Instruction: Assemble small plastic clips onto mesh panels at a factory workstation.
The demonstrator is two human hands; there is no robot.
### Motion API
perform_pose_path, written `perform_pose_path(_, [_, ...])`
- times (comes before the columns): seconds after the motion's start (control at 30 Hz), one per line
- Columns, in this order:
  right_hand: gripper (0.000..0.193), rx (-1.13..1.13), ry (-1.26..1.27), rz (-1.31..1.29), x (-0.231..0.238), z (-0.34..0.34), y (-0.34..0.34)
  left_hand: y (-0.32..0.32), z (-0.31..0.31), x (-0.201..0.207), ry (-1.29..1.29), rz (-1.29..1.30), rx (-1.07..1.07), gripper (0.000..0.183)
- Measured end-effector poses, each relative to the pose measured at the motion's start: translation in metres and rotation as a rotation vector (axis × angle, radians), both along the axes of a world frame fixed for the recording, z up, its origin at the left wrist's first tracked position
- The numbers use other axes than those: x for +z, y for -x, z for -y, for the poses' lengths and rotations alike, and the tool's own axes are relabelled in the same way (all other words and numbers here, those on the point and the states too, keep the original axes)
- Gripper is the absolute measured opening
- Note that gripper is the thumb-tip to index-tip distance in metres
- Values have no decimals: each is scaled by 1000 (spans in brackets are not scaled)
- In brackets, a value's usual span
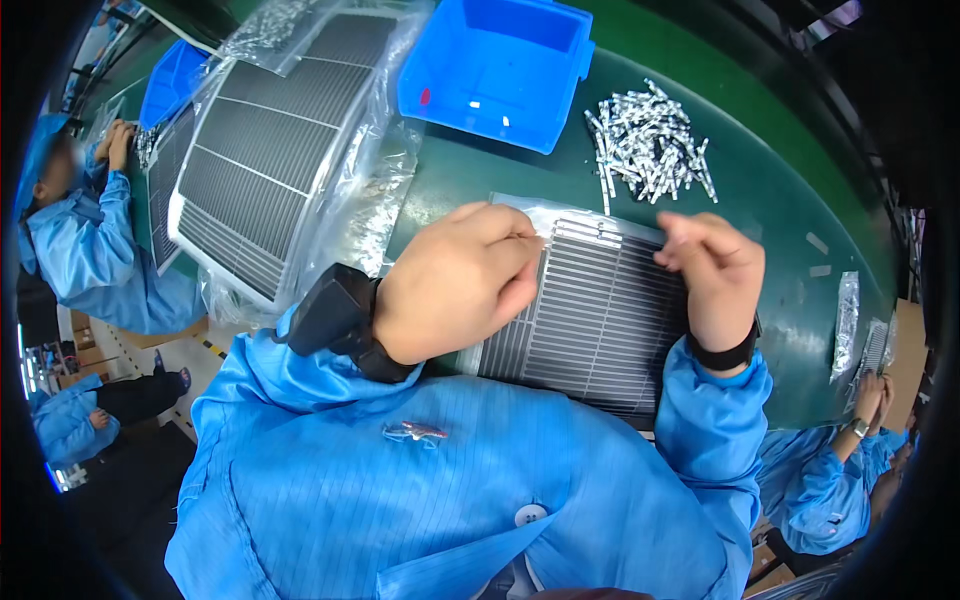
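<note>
A dark slotted panel (610, 310) lies in front of me on the green bench, with clear plastic film along its top edge. Over the panel's upper left corner is my left hand (455, 280), its fingers curled and the tips pressed together; whatever they may hold is hidden. My right hand (712, 270) hovers at the panel's upper right edge with bent fingers drawn close together. I cannot make out anything between them. A small silvery strip (603, 232) sits at the panel's top rows, between the two hands. Behind the panel lies a loose pile of similar short strips (655, 140).
A blue plastic bin (490, 75) stands at the back. Left of it lies a stack of slotted panels (270, 150) in clear plastic. A plastic-wrapped bundle (846, 325) rests at the right. Co-workers in blue work at the left (90, 235) and right (825, 490).
</note>
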State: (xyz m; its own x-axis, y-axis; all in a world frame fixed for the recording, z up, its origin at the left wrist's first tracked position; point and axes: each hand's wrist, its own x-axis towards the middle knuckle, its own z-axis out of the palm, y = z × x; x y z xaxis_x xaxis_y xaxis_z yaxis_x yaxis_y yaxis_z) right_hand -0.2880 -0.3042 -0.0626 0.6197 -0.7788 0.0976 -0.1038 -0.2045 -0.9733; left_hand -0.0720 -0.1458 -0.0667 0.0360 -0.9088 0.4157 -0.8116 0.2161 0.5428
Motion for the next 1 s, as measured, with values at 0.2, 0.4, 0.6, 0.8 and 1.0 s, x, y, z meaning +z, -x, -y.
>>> perform_pose_path(0.2, [16,-9,-70,-233,38,38,25,-4,-25,47,-58,73,83,16])
perform_pose_path(0.4, [26,-236,611,-710,11,64,16,-3,13,65,33,172,17,13])
perform_pose_path(0.6, [12,-240,500,-677,-3,68,7,-1,44,22,121,-14,-145,12])
perform_pose_path(0.8, [8,-257,589,-714,-3,66,9,-6,42,16,151,-250,-130,14])
perform_pose_path(1.0, [4,-247,668,-725,3,69,23,-11,40,24,109,-366,-104,13])
